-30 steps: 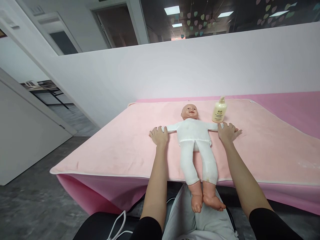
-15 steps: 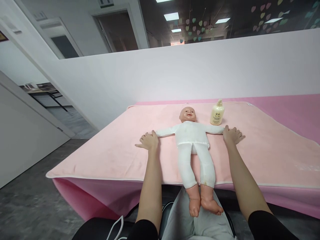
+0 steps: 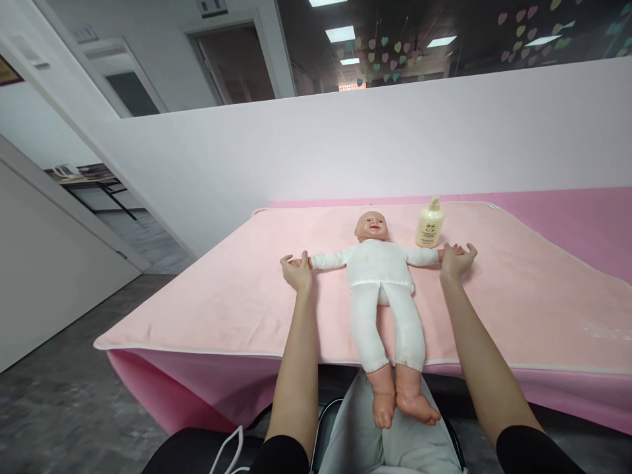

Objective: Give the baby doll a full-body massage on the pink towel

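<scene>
A pink cover (image 3: 557,210) spreads beneath a paler, white-edged blanket (image 3: 222,289) and hangs down along the near side. On the blanket a doll (image 3: 379,263) lies face up, its feet past the near edge; a pump bottle (image 3: 429,227) stands upright, far right. A whitish patch (image 3: 607,332), near right, may be print or shine.

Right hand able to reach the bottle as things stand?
Likely yes: the bottle stands just beyond the right hand, nothing visibly blocking the way, though that hand is occupied with the doll.

White wall (image 3: 345,145) below dark window (image 3: 478,33), grey floor (image 3: 74,349) leftward
</scene>
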Demonstrator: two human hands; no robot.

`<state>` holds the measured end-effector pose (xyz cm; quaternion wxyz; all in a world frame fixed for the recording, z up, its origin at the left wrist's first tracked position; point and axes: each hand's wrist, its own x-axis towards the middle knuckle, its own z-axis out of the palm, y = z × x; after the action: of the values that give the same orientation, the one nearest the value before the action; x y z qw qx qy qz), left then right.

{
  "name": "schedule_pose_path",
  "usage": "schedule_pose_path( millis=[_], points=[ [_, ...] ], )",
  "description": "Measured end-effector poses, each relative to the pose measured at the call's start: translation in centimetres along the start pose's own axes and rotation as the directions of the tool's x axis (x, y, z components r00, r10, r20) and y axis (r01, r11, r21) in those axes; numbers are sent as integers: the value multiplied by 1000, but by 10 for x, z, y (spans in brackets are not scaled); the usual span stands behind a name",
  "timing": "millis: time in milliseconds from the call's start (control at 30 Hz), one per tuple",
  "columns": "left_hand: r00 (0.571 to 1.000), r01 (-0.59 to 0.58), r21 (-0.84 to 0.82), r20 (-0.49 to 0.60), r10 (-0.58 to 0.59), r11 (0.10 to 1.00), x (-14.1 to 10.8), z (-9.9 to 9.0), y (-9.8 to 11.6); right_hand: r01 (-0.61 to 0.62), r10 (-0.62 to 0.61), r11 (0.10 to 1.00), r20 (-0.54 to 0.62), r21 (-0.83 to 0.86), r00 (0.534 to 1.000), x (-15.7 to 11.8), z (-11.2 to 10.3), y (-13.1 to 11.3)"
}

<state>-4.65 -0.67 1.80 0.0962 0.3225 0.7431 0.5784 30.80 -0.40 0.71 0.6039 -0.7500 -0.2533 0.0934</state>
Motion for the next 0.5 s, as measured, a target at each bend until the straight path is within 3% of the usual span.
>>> schedule_pose_path(
  millis=[67,133,200,267,367,500],
  points=[
    [989,148,-306,26,-147,940,3,7,1,-117,107,985,84,126,991,-2,7,0],
    [959,281,-534,189,-211,798,3,14,3,-156,124,968,166,195,978,-9,13,-2],
    [921,364,-592,345,-182,719,0,20,6,-101,59,973,201,208,978,-19,18,-6],
    [895,380,-556,423,-142,739,-8,25,11,0,-34,986,199,169,979,-30,21,-10],
    [885,245,-456,465,-6,856,-25,32,15,124,-143,986,181,110,973,-44,24,-13],
    [884,-151,-251,400,244,956,-41,39,15,176,-183,983,175,53,967,-55,22,-16]
  ],
)
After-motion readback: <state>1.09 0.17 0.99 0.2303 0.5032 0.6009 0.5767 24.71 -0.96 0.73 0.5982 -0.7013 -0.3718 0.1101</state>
